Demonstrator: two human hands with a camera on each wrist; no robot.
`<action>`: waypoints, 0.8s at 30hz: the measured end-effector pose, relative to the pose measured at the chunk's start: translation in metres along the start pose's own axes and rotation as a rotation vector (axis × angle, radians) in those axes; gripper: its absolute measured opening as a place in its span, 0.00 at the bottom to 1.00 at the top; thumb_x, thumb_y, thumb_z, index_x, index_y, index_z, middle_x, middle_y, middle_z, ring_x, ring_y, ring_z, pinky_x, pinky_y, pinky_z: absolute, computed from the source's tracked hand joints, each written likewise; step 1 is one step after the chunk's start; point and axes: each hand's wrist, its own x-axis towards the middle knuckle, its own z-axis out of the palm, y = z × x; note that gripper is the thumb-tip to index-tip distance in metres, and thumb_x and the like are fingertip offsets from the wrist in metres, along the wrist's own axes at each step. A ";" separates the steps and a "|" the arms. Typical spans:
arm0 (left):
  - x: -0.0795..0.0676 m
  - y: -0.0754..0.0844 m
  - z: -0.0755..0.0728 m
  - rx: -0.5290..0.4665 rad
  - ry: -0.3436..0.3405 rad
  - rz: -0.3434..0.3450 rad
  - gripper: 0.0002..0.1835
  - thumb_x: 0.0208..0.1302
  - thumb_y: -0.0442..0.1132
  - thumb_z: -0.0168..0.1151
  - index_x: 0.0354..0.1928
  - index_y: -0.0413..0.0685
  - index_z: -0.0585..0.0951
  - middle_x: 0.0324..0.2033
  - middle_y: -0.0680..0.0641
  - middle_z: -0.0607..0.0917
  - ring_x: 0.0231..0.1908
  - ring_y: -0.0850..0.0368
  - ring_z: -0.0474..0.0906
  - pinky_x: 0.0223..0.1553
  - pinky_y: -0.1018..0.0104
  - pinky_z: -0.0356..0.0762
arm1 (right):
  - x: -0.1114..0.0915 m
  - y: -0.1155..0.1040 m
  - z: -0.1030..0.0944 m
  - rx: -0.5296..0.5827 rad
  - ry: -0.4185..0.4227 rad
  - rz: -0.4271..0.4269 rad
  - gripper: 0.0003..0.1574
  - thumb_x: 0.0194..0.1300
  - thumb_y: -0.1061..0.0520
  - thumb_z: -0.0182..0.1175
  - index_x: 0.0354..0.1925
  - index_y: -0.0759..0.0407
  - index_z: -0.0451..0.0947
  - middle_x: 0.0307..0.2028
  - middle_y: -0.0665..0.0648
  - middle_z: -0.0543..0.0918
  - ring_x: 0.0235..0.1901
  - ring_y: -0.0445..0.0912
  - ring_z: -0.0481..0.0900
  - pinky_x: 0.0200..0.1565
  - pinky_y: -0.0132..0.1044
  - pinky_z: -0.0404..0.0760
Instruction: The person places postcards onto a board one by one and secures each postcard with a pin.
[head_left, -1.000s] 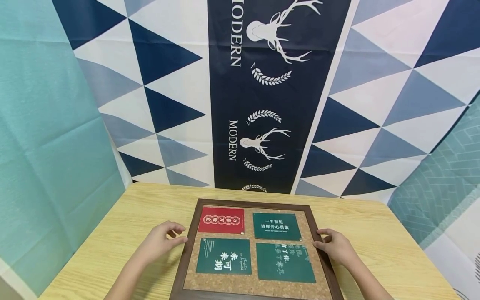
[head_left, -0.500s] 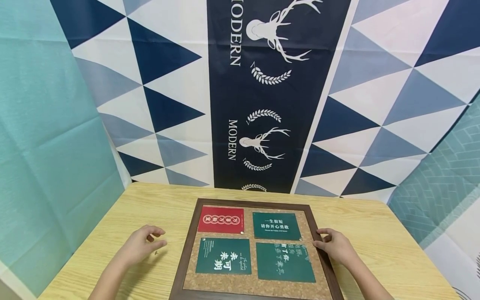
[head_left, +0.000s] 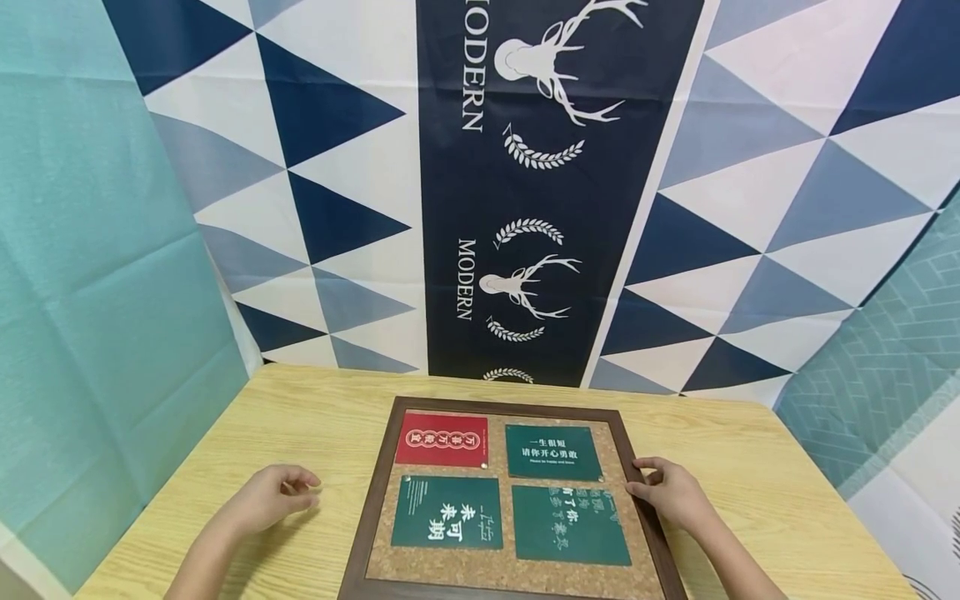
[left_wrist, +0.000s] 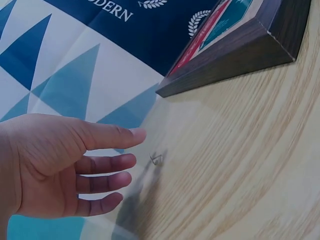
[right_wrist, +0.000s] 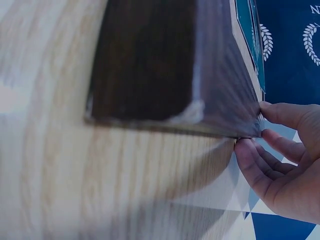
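Note:
A cork board (head_left: pixel 461 570) in a dark brown wooden frame lies on the table with three green cards and one red card on it. Small pins show at some card corners. My right hand (head_left: pixel 670 492) grips the frame's right edge, thumb on top and fingertips at the side; the right wrist view shows those fingers (right_wrist: pixel 250 160) low against the frame's outer side. Left of the board, my left hand (head_left: pixel 268 497) is held over the table with loosely bent fingers and nothing in them. A tiny thin bent piece (left_wrist: pixel 156 159) appears beside its fingertips in the left wrist view.
The light wood table (head_left: pixel 330 408) ends at a hanging cloth (head_left: pixel 345 308) with triangles and deer heads. Teal cloth (head_left: pixel 112 292) hangs along the left side, and another patterned cloth (head_left: pixel 892 333) on the right.
My left hand has moved left, away from the frame's left edge, and slightly down. Half a second ago a tiny piece showed below its thumb. My right hand and the board have stayed put.

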 end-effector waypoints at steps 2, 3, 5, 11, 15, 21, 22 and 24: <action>0.000 -0.002 -0.001 -0.006 -0.023 0.017 0.16 0.56 0.40 0.66 0.43 0.37 0.80 0.32 0.48 0.78 0.34 0.56 0.71 0.30 0.70 0.71 | 0.000 0.000 0.000 0.000 0.000 0.002 0.35 0.59 0.52 0.63 0.58 0.70 0.68 0.40 0.66 0.79 0.35 0.49 0.78 0.31 0.41 0.76; 0.000 -0.003 -0.001 -0.008 -0.031 0.022 0.15 0.56 0.40 0.66 0.43 0.37 0.80 0.33 0.48 0.78 0.34 0.56 0.71 0.30 0.70 0.71 | 0.000 0.000 0.000 0.002 0.000 0.003 0.35 0.59 0.52 0.63 0.58 0.70 0.68 0.40 0.66 0.79 0.35 0.49 0.78 0.31 0.41 0.76; 0.000 -0.004 -0.001 -0.014 -0.043 0.016 0.15 0.56 0.40 0.66 0.43 0.38 0.81 0.33 0.48 0.78 0.34 0.57 0.70 0.30 0.70 0.71 | 0.000 0.001 0.000 0.002 0.001 0.004 0.35 0.59 0.52 0.63 0.58 0.70 0.68 0.40 0.66 0.79 0.35 0.50 0.78 0.31 0.41 0.77; 0.000 -0.006 0.001 -0.026 -0.067 0.005 0.15 0.56 0.39 0.65 0.42 0.37 0.81 0.32 0.48 0.77 0.32 0.58 0.69 0.27 0.68 0.73 | 0.001 0.001 0.000 0.001 0.002 0.006 0.35 0.59 0.51 0.63 0.59 0.70 0.69 0.40 0.66 0.79 0.36 0.50 0.78 0.31 0.41 0.77; -0.001 -0.007 0.002 -0.018 -0.061 0.025 0.13 0.56 0.38 0.65 0.41 0.37 0.81 0.31 0.48 0.77 0.31 0.59 0.70 0.27 0.69 0.73 | 0.001 0.001 0.000 0.001 0.003 0.003 0.34 0.59 0.51 0.63 0.58 0.70 0.69 0.40 0.66 0.79 0.35 0.49 0.78 0.31 0.42 0.77; 0.001 -0.009 0.005 0.011 -0.044 0.052 0.10 0.55 0.37 0.66 0.38 0.39 0.82 0.28 0.49 0.79 0.27 0.62 0.71 0.25 0.70 0.73 | 0.001 0.002 0.001 0.001 0.002 0.000 0.34 0.59 0.52 0.63 0.58 0.70 0.69 0.39 0.65 0.80 0.34 0.49 0.78 0.32 0.42 0.77; 0.001 -0.010 0.006 0.017 -0.041 0.055 0.10 0.56 0.37 0.66 0.37 0.39 0.82 0.28 0.49 0.79 0.27 0.63 0.71 0.25 0.70 0.73 | 0.001 0.002 0.001 0.001 0.002 0.000 0.35 0.59 0.52 0.63 0.58 0.70 0.69 0.39 0.65 0.80 0.34 0.49 0.78 0.32 0.42 0.77; 0.002 -0.010 0.007 0.037 -0.029 0.061 0.08 0.55 0.37 0.65 0.36 0.40 0.83 0.27 0.50 0.79 0.26 0.63 0.70 0.25 0.70 0.72 | 0.001 0.002 0.001 0.001 0.002 0.002 0.35 0.59 0.52 0.63 0.58 0.70 0.69 0.39 0.65 0.80 0.34 0.48 0.78 0.32 0.42 0.77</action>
